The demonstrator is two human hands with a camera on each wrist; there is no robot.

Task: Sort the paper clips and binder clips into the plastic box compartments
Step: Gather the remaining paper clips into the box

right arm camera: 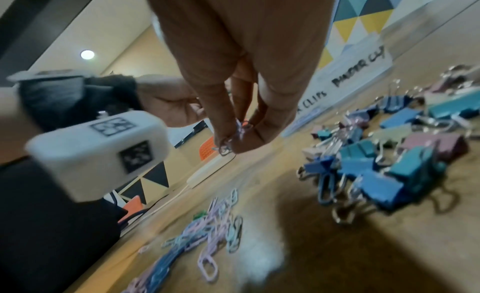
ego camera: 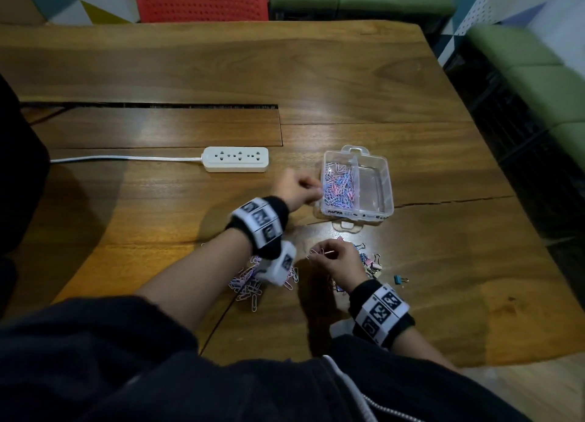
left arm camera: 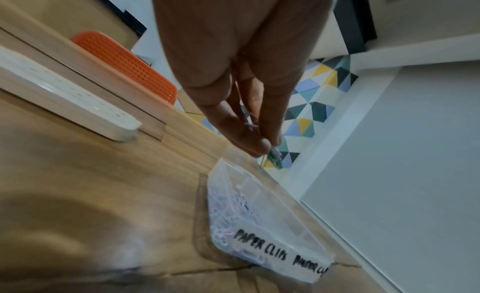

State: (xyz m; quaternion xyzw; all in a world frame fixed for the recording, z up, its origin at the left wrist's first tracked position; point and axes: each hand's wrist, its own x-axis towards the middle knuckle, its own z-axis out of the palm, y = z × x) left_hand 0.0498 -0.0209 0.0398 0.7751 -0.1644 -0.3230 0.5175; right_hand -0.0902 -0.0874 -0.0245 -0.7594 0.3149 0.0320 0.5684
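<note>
Plastic box (ego camera: 385, 197) on table (ego camera: 348, 83); its left compartment holds paper clips (ego camera: 339, 187). We reach our left hand (ego camera: 296, 189) to the box's left wall, fingertips pinching a few clips. Our right hand (ego camera: 340, 258) pinches clips above the loose pile (ego camera: 250, 284), binder clips (ego camera: 373, 263) just beside.

black sleeves (ego camera: 95, 342), black wristbands (ego camera: 380, 314) with checkered markers.

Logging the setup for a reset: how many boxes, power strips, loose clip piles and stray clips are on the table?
plastic box: 1
power strip: 1
paper clip pile: 1
binder clip pile: 1
stray binder clip: 1
Total: 5
</note>
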